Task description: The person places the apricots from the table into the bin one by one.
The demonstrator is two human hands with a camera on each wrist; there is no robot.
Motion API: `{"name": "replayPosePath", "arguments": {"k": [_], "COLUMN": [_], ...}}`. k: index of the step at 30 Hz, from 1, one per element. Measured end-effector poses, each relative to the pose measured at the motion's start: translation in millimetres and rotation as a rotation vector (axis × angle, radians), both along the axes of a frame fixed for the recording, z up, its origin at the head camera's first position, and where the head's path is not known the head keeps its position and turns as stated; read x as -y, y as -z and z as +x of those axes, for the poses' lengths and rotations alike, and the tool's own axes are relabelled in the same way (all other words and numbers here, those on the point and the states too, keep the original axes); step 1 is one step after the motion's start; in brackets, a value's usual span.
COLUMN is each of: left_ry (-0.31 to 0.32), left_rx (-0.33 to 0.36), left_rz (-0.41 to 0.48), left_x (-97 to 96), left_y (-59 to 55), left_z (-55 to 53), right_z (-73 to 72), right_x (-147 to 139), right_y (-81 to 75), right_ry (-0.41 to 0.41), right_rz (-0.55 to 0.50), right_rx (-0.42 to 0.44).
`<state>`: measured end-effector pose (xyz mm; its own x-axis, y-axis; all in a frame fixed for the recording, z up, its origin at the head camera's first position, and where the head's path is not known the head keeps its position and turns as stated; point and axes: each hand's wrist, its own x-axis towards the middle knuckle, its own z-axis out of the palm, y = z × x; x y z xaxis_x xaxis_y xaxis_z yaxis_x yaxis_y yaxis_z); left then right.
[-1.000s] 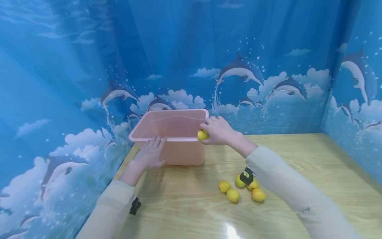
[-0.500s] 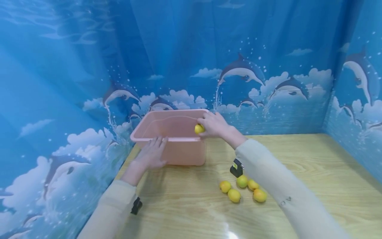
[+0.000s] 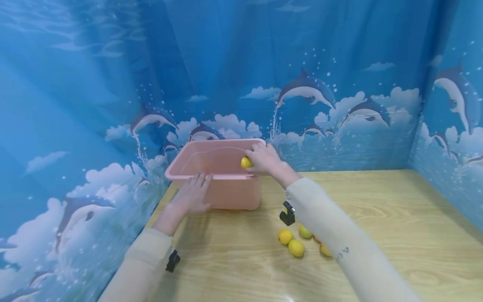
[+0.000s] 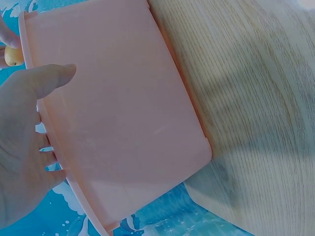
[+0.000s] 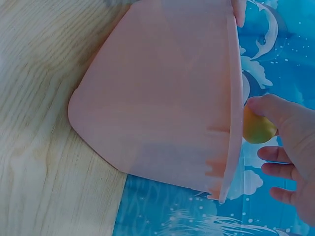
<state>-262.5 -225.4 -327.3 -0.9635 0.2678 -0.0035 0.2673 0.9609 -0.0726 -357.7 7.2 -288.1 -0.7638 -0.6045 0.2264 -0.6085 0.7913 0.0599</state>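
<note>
Blue fabric printed with leaping dolphins and clouds (image 3: pixel 226 63) hangs behind and to the left and right of a pale wood-grain table (image 3: pixel 234 260). At the table's far left stands a pink plastic bin (image 3: pixel 234 195), upright, its long side facing the wearer. The person's left hand (image 3: pixel 188 195) grips the near rim toward its left end: the thumb lies along the outer wall while the fingers hook over the edge. The right hand (image 3: pixel 262 159) is at the bin's right end, pinching one small yellow fruit (image 3: pixel 247 162) between thumb and forefinger, its other three fingers spread loosely. That held fruit is above the bin's opening, just past the near rim; its exact kind is hard to tell. Nearer and to the right, a loose group of yellow fruits (image 3: pixel 296 248), one greener, lies on the table, partly hidden by the right sleeve (image 3: pixel 328 218). Handling the fruit well here probably means keeping the pinch light but sure, since a smooth round skin could slip, and holding it clear of the rim. Steady pressure from the left hand should keep the bin from sliding, and lowering the fruit before letting go would limit bruising.
</note>
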Motion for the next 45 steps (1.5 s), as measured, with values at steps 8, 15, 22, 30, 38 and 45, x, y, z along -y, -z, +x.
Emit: {"name": "replayPosePath", "arguments": {"k": [8, 15, 22, 30, 38, 45], "left_ry": [-0.002, 0.009, 0.032, 0.029, 0.05, 0.051], "left_rx": [-0.005, -0.004, -0.012, -0.005, -0.014, -0.01], "left_rz": [-0.015, -0.029, -0.046, -0.053, -0.063, -0.057], "left_x": [0.2, 1.9, 2.0, 2.2, 2.3, 2.6], "left_y": [1.4, 1.4, 0.3, 0.3, 0.0, -2.0], "left_z": [-2.9, -3.7, -3.5, -3.5, -3.5, -2.6], "right_z": [-1.6, 0.5, 2.5, 8.5, 17.1, 25.0], "right_x": [3, 0, -10, -25, -41, -57], "right_y": [-0.7, -4.5, -4.7, 1.7, 12.1, 23.7], "right_ry": [0.019, 0.027, 0.025, 0.012, -0.047, -0.072], "right_rz": [-0.025, 0.005, -0.029, -0.032, -0.04, -0.068], "right_rx": [0.015, -0.007, 0.011, 0.006, -0.043, -0.043]}}
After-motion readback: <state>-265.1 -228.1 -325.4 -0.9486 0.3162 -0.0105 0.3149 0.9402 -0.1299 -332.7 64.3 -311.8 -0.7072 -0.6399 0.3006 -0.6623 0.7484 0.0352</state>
